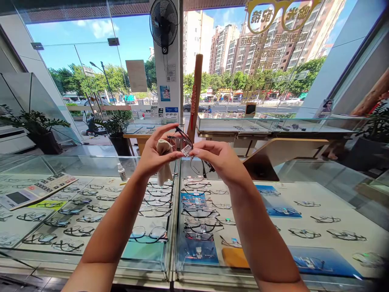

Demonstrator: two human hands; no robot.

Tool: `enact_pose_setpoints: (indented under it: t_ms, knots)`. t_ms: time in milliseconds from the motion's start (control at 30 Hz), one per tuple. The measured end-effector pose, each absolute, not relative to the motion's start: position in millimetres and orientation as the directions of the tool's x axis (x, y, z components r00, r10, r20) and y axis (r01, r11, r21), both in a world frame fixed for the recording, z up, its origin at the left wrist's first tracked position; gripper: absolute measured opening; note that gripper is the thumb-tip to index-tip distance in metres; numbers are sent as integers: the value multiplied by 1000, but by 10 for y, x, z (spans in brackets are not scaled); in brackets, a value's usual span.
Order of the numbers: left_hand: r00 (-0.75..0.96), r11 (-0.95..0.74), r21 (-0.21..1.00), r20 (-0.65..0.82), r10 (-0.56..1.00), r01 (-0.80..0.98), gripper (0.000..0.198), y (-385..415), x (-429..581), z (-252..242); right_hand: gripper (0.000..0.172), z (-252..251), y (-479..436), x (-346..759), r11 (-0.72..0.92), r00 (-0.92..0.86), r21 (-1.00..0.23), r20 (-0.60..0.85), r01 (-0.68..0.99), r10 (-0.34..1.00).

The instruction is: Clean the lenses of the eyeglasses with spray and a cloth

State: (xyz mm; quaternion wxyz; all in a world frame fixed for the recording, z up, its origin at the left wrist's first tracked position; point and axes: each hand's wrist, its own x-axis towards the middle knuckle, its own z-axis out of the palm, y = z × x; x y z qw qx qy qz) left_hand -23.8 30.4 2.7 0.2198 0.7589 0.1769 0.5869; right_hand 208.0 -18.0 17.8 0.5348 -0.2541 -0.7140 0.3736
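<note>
Both my hands hold a pair of eyeglasses (196, 165) up above the glass display counter. The frame is dark and thin, tilted, with a small pale tag (186, 150) near its middle. My left hand (154, 152) grips one side between thumb and fingers, and a beige cleaning cloth (165, 170) hangs from the same hand. On the other side, the thumb and fingers of my right hand (217, 158) pinch the frame near the tag. One dark temple arm rises by my left fingertips; another points down beneath my right hand.
Under the glass top of the counter (174, 259) lie rows of eyeglasses (158, 200). A small white spray bottle (122, 172) and a printed card (36, 190) rest on the left. Toward the right stands a brown wooden board (279, 152). Behind are potted plants (114, 127) and another display case (237, 125).
</note>
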Motion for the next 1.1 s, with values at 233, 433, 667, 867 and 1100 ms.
enact_pose_setpoints:
  t_ms: [233,433,667,867,1100]
  knots:
    - [-54,-886,398,916,397,237,40,-1,-11,71,12,90,-29,2020,671,-25,-740,670,41,742]
    - [78,-789,539,809,582,296,21,-257,71,92,14,43,-133,1855,784,64,-562,821,266,567]
    - [58,-716,643,731,679,272,27,-255,51,125,15,-41,-174,1708,792,49,-383,910,476,411]
    - [0,-683,684,706,708,255,35,-157,-10,136,21,-36,-223,1697,809,-53,-334,911,484,408]
    - [-14,-613,655,689,725,442,19,-4,-127,129,15,-5,-251,1720,795,-172,-414,831,443,529]
